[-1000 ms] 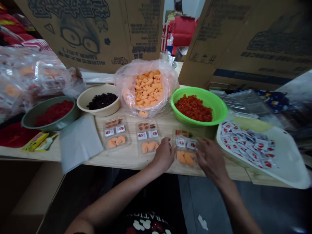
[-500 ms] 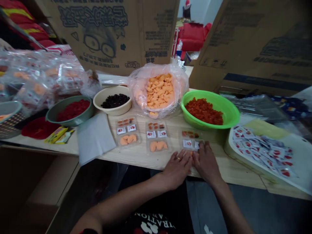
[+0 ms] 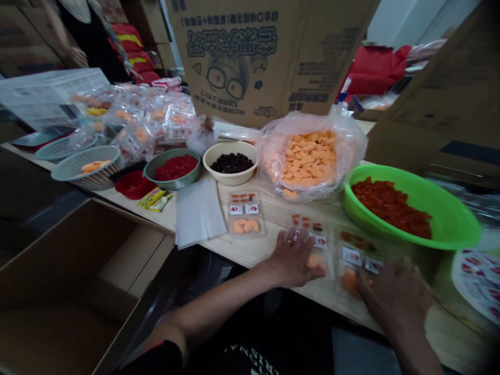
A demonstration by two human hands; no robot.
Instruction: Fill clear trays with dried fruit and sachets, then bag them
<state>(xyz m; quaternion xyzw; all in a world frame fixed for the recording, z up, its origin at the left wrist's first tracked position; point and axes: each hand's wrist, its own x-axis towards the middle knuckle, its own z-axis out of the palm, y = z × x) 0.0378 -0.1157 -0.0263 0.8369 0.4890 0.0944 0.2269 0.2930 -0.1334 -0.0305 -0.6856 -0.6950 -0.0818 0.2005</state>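
Note:
My left hand [image 3: 295, 260] lies with fingers spread over the middle clear plastic tray [image 3: 330, 263], touching it and partly covering its white packets and orange pieces. My right hand [image 3: 402, 291] is at the right clear tray [image 3: 347, 299], its thumb by the orange pieces; the fingers are blurred, and whether they grip the tray I cannot tell. A third filled tray [image 3: 246, 213] sits to the left, untouched. Each tray shows small reddish-orange pieces at the top, two white packets with red print in the middle and orange pieces below.
Behind the trays stand a green basin [image 3: 464, 224] of red-orange pieces, a plastic bag [image 3: 269, 151] of orange pieces, a cream bowl [image 3: 230, 178] of dark pieces and a grey-green bowl [image 3: 172, 182]. Clear sheets [image 3: 199, 213] lie left. A cardboard box [image 3: 47, 312] gapes below; a person [image 3: 84, 36] stands beyond.
The view has swung left. Both hands were together on the right tray; my left hand has moved over to the middle tray, while my right hand stays at the right one.

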